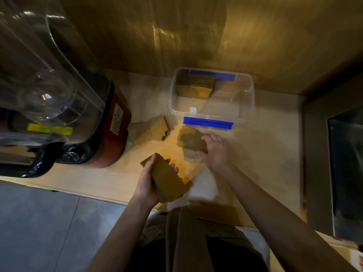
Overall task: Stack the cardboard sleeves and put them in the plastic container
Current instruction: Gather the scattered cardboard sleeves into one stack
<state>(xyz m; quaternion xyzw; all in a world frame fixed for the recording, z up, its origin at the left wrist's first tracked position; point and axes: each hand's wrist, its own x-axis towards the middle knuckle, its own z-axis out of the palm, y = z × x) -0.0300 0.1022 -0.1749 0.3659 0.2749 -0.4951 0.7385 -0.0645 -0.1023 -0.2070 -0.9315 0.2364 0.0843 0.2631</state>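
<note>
My left hand (147, 179) grips a thick stack of brown cardboard sleeves (167, 178) above the counter's front edge. My right hand (215, 150) is closed on a loose bunch of sleeves (190, 140) lying on the counter just in front of the clear plastic container (249, 107), which has blue clips. Inside the container, at its far left, sits another stack of sleeves (194, 86). A further loose pile of sleeves (151, 130) lies on the counter to the left of the container.
A blender with a clear jug and red base (110, 122) stands at the left. A dark appliance (334, 163) fills the right side. A wall runs behind the counter (271, 146). A white sheet (204, 185) lies near the front edge.
</note>
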